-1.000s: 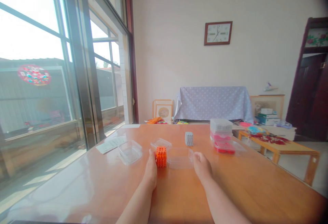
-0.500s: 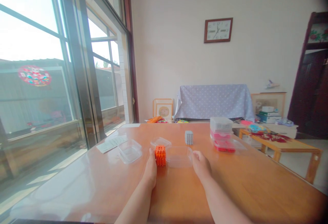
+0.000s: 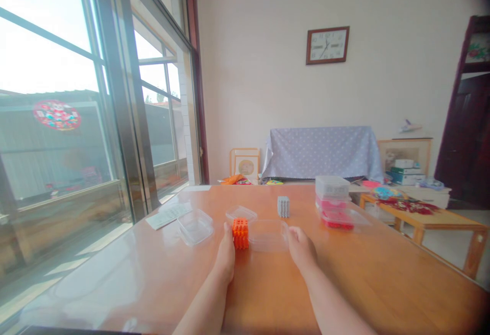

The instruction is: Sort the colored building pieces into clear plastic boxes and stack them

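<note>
My left hand (image 3: pixel 227 253) stands on edge against the left side of an orange block (image 3: pixel 241 234), its fingers straight. The block looks built of stacked, ridged pieces and sits on the wooden table (image 3: pixel 264 289). Touching or almost touching the block's right side is a clear plastic container (image 3: pixel 268 243). My right hand (image 3: pixel 301 247) is at the container's right end, with curled fingers on its rim; the fingertips are partly hidden. Behind the block lies a clear lid (image 3: pixel 241 213). A grey ridged block (image 3: pixel 283 207) stands farther back.
Left of my left hand is another clear container (image 3: pixel 195 228), beside a paper sheet (image 3: pixel 168 216). Stacked clear boxes (image 3: pixel 332 190) with pink and red contents stand at the back right. A window (image 3: pixel 57 146) runs along the left side.
The view has shifted very slightly. Both hands, the orange block and the container keep their places relative to each other.
</note>
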The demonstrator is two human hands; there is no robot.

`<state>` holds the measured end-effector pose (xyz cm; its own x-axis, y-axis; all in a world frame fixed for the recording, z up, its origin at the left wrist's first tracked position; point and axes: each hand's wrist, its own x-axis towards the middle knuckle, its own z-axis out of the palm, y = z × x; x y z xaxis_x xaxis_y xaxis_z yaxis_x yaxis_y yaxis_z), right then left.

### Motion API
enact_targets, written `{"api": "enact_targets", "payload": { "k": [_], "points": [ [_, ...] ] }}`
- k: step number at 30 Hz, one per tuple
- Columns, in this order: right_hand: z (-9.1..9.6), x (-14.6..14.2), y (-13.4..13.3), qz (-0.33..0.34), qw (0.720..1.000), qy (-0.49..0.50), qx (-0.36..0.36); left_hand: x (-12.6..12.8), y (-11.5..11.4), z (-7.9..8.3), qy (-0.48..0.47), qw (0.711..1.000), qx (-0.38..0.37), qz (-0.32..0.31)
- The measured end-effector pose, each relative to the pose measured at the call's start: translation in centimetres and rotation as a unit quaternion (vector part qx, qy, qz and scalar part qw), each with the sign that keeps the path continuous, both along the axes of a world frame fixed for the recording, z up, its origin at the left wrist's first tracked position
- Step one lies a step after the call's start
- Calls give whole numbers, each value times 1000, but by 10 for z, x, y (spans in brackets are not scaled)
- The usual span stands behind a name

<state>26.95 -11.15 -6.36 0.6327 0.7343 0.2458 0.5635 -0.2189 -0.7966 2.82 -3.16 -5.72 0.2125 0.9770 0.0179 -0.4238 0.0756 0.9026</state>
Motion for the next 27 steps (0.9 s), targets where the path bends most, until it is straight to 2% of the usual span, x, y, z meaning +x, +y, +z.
{"api": "enact_targets", "payload": {
  "k": [6, 9, 12, 16, 21, 27],
  "points": [
    [-1, 1, 0, 6, 999, 16, 34, 2, -4, 8, -26, 1000, -7, 1],
    [4, 0, 1, -14, 996, -15, 88, 2, -3, 10, -41, 999, -25, 8],
    [16, -9, 3, -8, 988, -57, 146, 2, 0, 8, -52, 996, -52, 50],
    [39, -31, 13, 90, 981, -35, 166, 2, 7, 6, -55, 994, -77, 60],
    [68, -62, 34, 243, 962, -76, 97, 1, 14, 9, -57, 991, -96, 68],
    [92, -81, 61, 333, 929, -160, 17, -2, 13, 9, -95, 986, -118, 62]
  ]
}}
